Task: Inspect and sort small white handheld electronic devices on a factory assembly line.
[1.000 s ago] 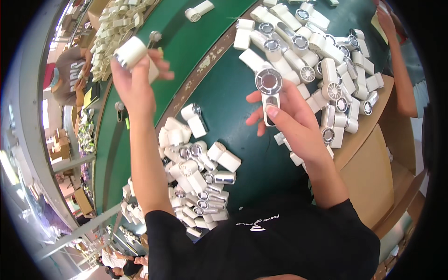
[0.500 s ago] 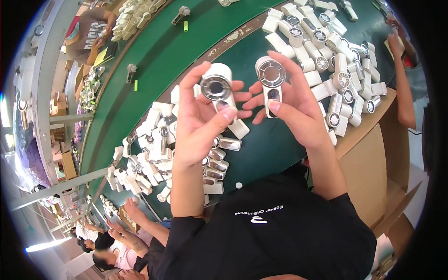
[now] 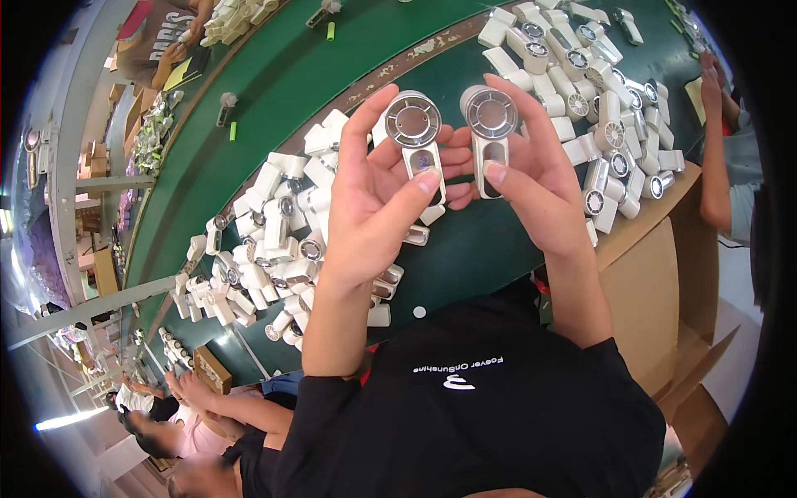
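Two white handheld fans are held up side by side over the green table (image 3: 481,257). My left hand (image 3: 365,191) is closed round one handheld fan (image 3: 420,158), its thumb pressing on the front of the handle. In my right hand (image 3: 544,178) is the other handheld fan (image 3: 491,116), gripped the same way with the thumb on the handle front. Both round silver-rimmed heads face me, and the fingertips of my two hands come close together between the handles. Beyond and below my left wrist lies a heap of white fans (image 3: 278,216).
A second heap of white fans (image 3: 610,133) covers the table's right side, by a cardboard box (image 3: 639,299). A green conveyor belt (image 3: 274,91) curves past the far side. Co-workers sit at lower left; another person's arm (image 3: 716,158) is at right. A white disc (image 3: 419,312) lies near my shirt.
Both hands have drawn closer together and risen slightly in the view. The left fan has turned more upright, and its head now faces me more squarely.
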### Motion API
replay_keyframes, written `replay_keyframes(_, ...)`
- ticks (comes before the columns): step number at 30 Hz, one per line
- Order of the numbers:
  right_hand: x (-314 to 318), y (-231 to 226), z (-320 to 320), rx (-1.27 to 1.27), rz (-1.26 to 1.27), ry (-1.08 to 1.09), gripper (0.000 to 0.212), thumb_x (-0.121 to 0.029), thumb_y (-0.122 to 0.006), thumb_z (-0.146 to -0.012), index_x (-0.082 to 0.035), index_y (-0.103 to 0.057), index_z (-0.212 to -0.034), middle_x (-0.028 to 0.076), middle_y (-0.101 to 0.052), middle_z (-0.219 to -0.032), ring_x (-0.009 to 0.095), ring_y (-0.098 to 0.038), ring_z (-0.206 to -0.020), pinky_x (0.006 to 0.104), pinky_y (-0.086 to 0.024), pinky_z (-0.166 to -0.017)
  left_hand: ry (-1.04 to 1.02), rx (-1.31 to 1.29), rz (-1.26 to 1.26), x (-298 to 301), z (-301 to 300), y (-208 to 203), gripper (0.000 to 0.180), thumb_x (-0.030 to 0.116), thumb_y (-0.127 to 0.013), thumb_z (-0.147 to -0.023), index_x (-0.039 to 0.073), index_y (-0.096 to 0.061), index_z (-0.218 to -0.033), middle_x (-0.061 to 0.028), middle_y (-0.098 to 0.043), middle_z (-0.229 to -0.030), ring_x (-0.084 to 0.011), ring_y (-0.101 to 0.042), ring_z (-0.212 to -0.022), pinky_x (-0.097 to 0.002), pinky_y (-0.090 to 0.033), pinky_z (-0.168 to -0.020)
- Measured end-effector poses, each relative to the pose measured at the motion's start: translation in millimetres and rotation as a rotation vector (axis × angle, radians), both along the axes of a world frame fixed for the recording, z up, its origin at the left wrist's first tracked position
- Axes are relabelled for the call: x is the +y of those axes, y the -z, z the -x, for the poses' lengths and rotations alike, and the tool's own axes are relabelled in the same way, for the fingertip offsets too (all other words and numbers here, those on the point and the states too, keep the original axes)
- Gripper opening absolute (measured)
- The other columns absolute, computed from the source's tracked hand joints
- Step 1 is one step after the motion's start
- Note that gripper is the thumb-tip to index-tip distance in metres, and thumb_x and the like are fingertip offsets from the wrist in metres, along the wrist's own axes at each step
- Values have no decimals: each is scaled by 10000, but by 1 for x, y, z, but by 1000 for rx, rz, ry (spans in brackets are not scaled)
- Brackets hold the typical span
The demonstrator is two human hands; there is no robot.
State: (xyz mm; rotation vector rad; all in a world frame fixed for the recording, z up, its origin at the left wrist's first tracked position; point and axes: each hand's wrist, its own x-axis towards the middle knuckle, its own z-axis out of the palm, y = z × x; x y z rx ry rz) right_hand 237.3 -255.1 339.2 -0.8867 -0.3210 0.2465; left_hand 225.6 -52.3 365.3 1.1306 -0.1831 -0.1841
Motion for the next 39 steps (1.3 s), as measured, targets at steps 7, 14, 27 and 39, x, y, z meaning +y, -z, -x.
replay_keyframes(7,2,-1,1,-5,35,-2,753,34,-566,-1028,-65,-230,-1695,301,-635,-1429,343,-709,-1241,450,-605,-1025,-16,-2,13,0,6,-2,803,-71,-599,-1006,85,-204,-1688,-275,-586,-1417,-389,-670,-1295,-512,-579,-1072)
replay_keyframes(14,6,-6,3,43,51,-8,752,32,-566,-1024,-59,-235,-1692,316,-628,-1428,359,-713,-1236,447,-630,-965,-23,-24,2,5,7,0,790,-34,-614,-1018,95,-216,-1687,-289,-598,-1409,-408,-685,-1264,-524,-621,-1020)
replay_keyframes(27,9,-7,2,18,59,6,757,14,-578,-1029,-47,-226,-1697,302,-620,-1441,352,-713,-1218,434,-634,-914,-31,-35,7,4,6,1,805,-30,-623,-1015,97,-207,-1691,-293,-599,-1421,-451,-690,-1253,-542,-648,-987)
replay_keyframes(39,11,-4,0,-24,61,25,757,-3,-595,-1032,-43,-234,-1696,257,-639,-1410,319,-717,-1194,420,-628,-928,-11,31,44,3,5,-5,823,-75,-619,-1010,100,-197,-1694,-245,-584,-1415,-340,-670,-1284,-470,-613,-1029)
